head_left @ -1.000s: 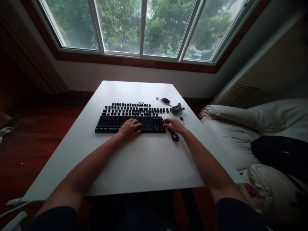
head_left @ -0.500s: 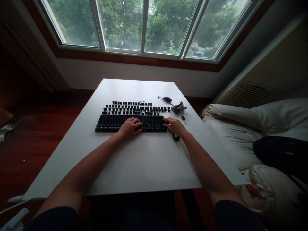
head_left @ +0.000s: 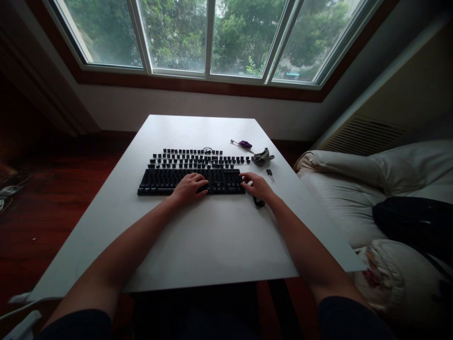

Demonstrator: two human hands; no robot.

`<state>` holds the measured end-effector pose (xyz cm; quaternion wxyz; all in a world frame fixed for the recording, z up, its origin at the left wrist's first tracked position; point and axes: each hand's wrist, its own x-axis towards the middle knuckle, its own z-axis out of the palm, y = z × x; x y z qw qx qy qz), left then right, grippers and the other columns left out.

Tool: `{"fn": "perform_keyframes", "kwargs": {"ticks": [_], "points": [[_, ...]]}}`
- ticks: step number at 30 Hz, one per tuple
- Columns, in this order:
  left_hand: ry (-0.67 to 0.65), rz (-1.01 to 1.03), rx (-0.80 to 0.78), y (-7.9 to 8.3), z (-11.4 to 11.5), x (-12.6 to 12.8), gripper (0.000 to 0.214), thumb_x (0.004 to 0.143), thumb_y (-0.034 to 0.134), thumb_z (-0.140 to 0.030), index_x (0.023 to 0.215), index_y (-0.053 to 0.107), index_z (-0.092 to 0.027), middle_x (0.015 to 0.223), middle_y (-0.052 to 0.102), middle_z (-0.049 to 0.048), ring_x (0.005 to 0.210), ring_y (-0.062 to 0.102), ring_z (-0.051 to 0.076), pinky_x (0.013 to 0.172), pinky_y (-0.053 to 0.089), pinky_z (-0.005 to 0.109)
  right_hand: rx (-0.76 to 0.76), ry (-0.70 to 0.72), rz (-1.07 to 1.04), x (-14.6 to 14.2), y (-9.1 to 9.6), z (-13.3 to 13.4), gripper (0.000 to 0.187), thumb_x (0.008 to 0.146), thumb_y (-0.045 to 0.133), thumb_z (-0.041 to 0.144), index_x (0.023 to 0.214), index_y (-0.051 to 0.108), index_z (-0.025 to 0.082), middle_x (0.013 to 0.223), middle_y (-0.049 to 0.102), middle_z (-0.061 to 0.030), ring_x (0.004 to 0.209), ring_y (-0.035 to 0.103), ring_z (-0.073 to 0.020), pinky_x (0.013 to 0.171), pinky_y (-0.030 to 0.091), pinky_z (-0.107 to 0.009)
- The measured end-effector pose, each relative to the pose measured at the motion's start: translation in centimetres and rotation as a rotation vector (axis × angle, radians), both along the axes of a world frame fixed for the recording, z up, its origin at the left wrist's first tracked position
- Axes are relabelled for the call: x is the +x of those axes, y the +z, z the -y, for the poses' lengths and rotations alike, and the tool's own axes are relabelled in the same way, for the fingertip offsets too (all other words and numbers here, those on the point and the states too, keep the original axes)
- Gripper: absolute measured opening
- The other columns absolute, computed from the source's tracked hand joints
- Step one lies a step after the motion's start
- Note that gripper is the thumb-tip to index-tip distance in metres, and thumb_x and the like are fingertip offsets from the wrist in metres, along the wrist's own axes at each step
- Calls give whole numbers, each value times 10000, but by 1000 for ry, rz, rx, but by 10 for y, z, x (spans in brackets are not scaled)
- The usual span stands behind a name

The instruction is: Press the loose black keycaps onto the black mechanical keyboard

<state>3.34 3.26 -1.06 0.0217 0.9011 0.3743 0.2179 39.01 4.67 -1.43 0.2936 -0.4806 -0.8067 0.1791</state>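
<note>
A black keyboard [head_left: 161, 182] lies across the white table in front of me. My left hand [head_left: 190, 186] rests over its middle, palm down with the fingers spread on the keys. At the keyboard's right end is my right hand [head_left: 257, 185], its thumb and forefinger apart and touching the edge. Nothing shows between those fingers, though their undersides are hidden. Behind the keyboard, loose black keycaps [head_left: 173, 156] stand in several rows. A dark coiled cable [head_left: 259, 203] lies partly under my right wrist.
On the table's right side lie a purple-handled tool [head_left: 245, 144], a crumpled grey cloth-like bundle [head_left: 262, 157] and a small black piece [head_left: 269, 173]. The white table [head_left: 212, 245] ends near my forearms. A pale sofa [head_left: 329, 193] stands to the right, below the window.
The view has shifted very slightly. Both hands stay in nearly the same places on the keyboard, and the loose keycaps lie as before.
</note>
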Motion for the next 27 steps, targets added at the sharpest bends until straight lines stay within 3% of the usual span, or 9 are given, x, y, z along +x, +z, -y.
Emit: {"fn": "perform_keyframes", "kwargs": {"ticks": [15,27], "points": [[5,-21,3,0,-2,2,356,969,575,-435,1256,687,-258,1218,661,86,1168,558,283,1034,451,467,100,-38,237,-8,11,8,394,898,622,187,1289,640,231,1073,685,-59,776,667,-178,747,524,-305],[3,-10,-13,0,-1,2,359,961,582,-425,1268,686,-271,1215,658,93,1170,553,291,1034,445,480,70,-23,165,-7,7,4,392,894,614,202,1281,657,239,1081,671,-63,796,682,-184,760,550,-316]]}}
